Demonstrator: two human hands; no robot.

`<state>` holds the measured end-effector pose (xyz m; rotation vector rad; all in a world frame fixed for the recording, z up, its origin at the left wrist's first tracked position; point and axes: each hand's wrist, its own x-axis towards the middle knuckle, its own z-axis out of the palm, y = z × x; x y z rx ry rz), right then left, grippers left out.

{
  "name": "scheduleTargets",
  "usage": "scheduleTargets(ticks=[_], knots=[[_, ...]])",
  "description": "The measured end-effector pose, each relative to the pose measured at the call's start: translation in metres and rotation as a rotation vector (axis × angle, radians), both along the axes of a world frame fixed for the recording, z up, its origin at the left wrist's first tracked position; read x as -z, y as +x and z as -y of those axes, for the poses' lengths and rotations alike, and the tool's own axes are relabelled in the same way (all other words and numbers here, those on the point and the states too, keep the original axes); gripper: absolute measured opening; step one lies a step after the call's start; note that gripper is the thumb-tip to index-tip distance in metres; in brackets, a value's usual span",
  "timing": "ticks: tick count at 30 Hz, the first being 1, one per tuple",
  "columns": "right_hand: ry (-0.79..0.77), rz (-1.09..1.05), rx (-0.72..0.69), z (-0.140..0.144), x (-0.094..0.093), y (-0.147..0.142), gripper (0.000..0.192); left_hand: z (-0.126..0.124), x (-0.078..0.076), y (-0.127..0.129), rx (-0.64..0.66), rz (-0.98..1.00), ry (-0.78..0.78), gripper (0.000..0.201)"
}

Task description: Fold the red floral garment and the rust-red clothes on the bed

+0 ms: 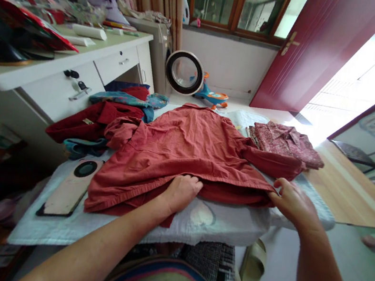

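- Our left hand [180,192] tucks its fingers under the red shirt [185,152] hem, hidden, so we cannot tell their state.
- Our right hand [292,202] pinches the hem corner.
- Shirt lies spread on the table [231,223], unfolded; one folded shirt [287,142] sits behind.

**Red shirt spread flat, hem toward the wearer**

A rust-red shirt [185,154] of thin, crinkled cloth lies spread across a white padded board [223,224]. Its collar points away, toward the far end; one sleeve stretches out to the right, the other bunches at the left. The near hem lies doubled along the board's front edge.
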<state>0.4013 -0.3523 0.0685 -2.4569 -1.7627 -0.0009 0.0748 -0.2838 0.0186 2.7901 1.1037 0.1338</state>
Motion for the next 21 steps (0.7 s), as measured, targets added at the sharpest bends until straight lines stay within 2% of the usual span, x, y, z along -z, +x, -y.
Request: scheduleTargets(ticks=[3,8,10,12,14,16,18,21], knots=[[0.036,-0.303,0.048,0.011,0.004,0.001,0.022,-0.007,-0.004,-0.006,0.025,0.147,-0.103,0.019],[0.409,-0.825,0.051,0.012,0.013,-0.005,0.031,-0.023,-0.015,-0.016,0.111,0.552,-0.604,0.02],[0.509,-0.965,0.075,0.008,0.017,-0.009,0.03,-0.025,-0.019,-0.017,0.096,0.606,-0.71,0.022],[0.576,-0.997,0.087,0.005,0.02,-0.012,0.028,-0.023,-0.022,-0.018,0.106,0.561,-0.751,0.025],[0.635,-0.931,0.094,0.004,0.02,-0.015,0.027,-0.015,-0.023,-0.019,0.16,0.434,-0.705,0.029],[0.672,-0.825,0.127,0.006,0.018,-0.017,0.026,-0.005,-0.022,-0.021,0.196,0.286,-0.549,0.04],[0.656,-0.736,0.169,0.01,0.015,-0.018,0.026,0.004,-0.019,-0.024,0.192,0.166,-0.362,0.057],[0.58,-0.68,0.198,0.016,0.012,-0.013,0.029,0.009,-0.009,-0.029,0.145,0.098,-0.21,0.062]])
